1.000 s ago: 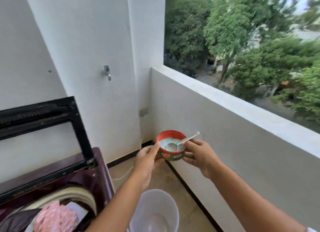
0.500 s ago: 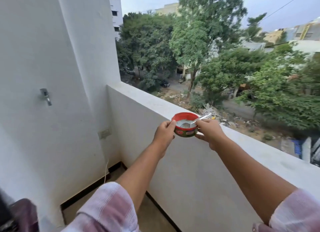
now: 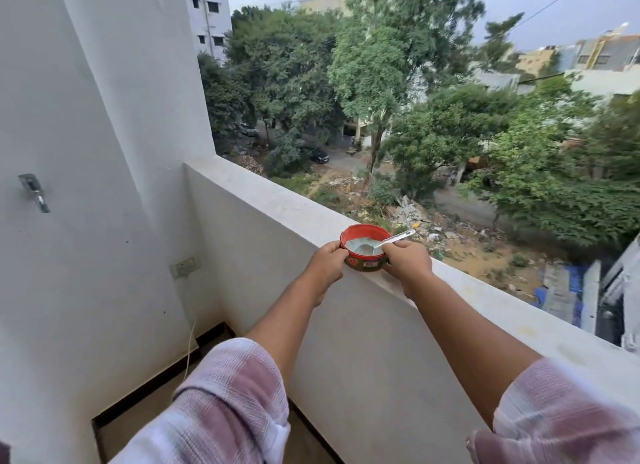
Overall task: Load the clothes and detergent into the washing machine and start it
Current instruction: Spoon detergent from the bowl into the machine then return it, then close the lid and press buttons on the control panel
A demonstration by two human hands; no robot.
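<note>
A small red detergent tub holds pale powder and a white spoon whose handle sticks out to the right. The tub rests on top of the white balcony parapet. My left hand grips the tub's left side. On the right side, my right hand grips it just below the spoon handle. Both arms are stretched forward. The washing machine and the clothes are out of view.
A metal tap sticks out of the white wall at the left, with a wall socket lower down and a white cable hanging from it. Beyond the parapet are trees and a street far below.
My view swung up and right, away from the washing machine and the bucket. Both hands carried the tub from above the floor up to the parapet and set it on the ledge.
</note>
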